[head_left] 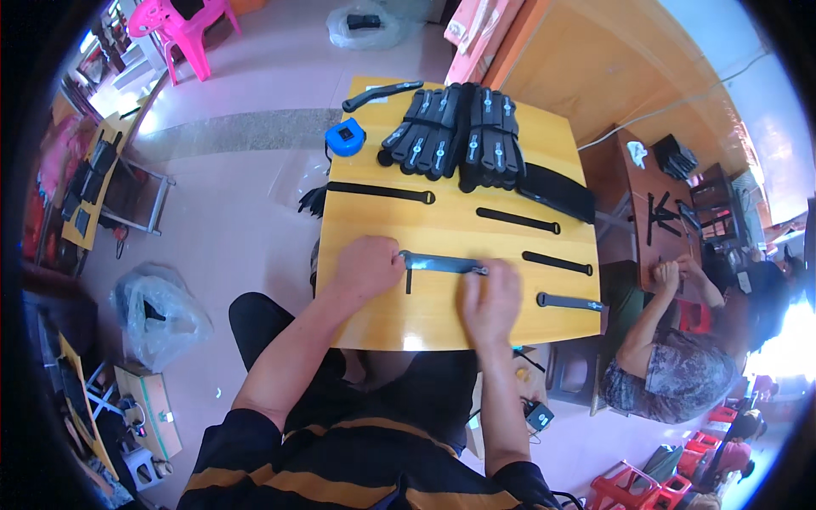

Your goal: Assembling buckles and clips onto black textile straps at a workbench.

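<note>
Yellow desk [374, 319] below, black strap [442, 264] lying flat across its near part, running left to right. Left hand [367, 265] pressing down on the strap's left end, fingers curled over it, pinning rather than lifting. Right hand [490, 302] on the strap's right end, fingertips pinching at the small buckle there. Short black piece [409, 280] hanging down from the strap just right of the left hand. Further back: long strap [382, 192], three shorter straps [518, 221] stepped down the right side, bundled straps [455, 132] stacked at the far edge, blue tape measure [345, 137] just left of the bundles. Another person [671, 357] seated off to the right at a brown table [650, 212].
</note>
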`<state>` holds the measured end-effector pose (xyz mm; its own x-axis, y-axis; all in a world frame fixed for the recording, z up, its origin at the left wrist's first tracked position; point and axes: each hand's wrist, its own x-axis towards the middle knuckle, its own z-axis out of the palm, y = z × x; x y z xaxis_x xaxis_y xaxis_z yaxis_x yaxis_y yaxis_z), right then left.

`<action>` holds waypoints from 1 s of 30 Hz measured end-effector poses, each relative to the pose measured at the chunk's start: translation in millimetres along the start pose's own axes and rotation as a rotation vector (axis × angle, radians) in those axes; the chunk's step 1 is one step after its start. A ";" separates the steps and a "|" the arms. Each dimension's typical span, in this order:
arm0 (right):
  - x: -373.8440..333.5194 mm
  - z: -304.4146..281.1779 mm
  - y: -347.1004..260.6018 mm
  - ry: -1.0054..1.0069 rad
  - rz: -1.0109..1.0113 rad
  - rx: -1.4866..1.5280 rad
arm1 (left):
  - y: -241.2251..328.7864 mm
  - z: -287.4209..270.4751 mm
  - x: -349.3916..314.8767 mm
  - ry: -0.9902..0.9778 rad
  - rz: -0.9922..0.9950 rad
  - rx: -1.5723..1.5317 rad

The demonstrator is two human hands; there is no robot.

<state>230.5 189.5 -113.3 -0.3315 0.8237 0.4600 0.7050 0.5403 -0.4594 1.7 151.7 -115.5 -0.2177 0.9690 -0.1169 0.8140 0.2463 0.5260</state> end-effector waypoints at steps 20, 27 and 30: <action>-39.1 -2.7 29.0 -0.420 0.063 -0.312 | -14.2 9.5 3.3 -0.025 0.034 0.067; -41.7 -8.5 37.7 -0.379 0.064 -0.302 | -12.9 5.3 6.1 -0.012 -0.006 0.024; -42.3 -6.7 31.8 -0.385 0.083 -0.401 | -15.2 -3.1 3.8 -0.054 -0.049 0.041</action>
<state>271.1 170.7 -142.3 -0.4171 0.9044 0.0892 0.8966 0.4256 -0.1226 -13.1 151.6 -121.3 -0.2297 0.9550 -0.1877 0.8247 0.2934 0.4835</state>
